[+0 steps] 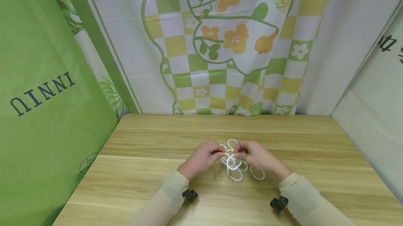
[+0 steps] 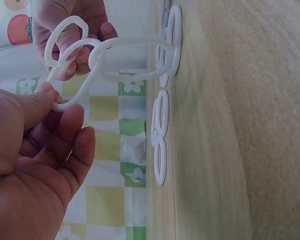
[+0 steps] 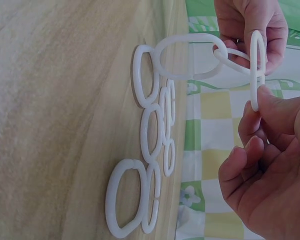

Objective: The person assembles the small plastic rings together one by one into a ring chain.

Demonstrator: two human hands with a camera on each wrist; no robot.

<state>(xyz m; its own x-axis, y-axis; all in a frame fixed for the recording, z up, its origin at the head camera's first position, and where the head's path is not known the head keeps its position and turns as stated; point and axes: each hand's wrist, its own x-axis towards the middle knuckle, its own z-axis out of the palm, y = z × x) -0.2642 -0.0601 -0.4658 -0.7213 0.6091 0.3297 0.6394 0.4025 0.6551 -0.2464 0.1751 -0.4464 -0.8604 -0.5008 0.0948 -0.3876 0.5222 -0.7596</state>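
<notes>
My left hand (image 1: 201, 157) pinches a white oval plastic ring (image 2: 88, 82) between thumb and index finger, above the table. From that ring hangs another white ring (image 3: 187, 36), which reaches down to rings lying on the wood. My right hand (image 1: 258, 156) pinches a separate white ring (image 3: 253, 70) by its lower part, in the right wrist view. The two pinched rings cross each other between the hands. Several rings lie below in a loose, linked group, among them a large ring (image 3: 110, 197) with a narrow gap.
Beside the group, under my right forearm, lies a ring (image 1: 259, 179) with a gap. The wooden table (image 1: 141, 191) ends at a patterned curtain (image 1: 176, 47) behind, with a green cloth (image 1: 41, 142) on the left. Black wrist cameras (image 1: 190, 195) sit on both sleeves.
</notes>
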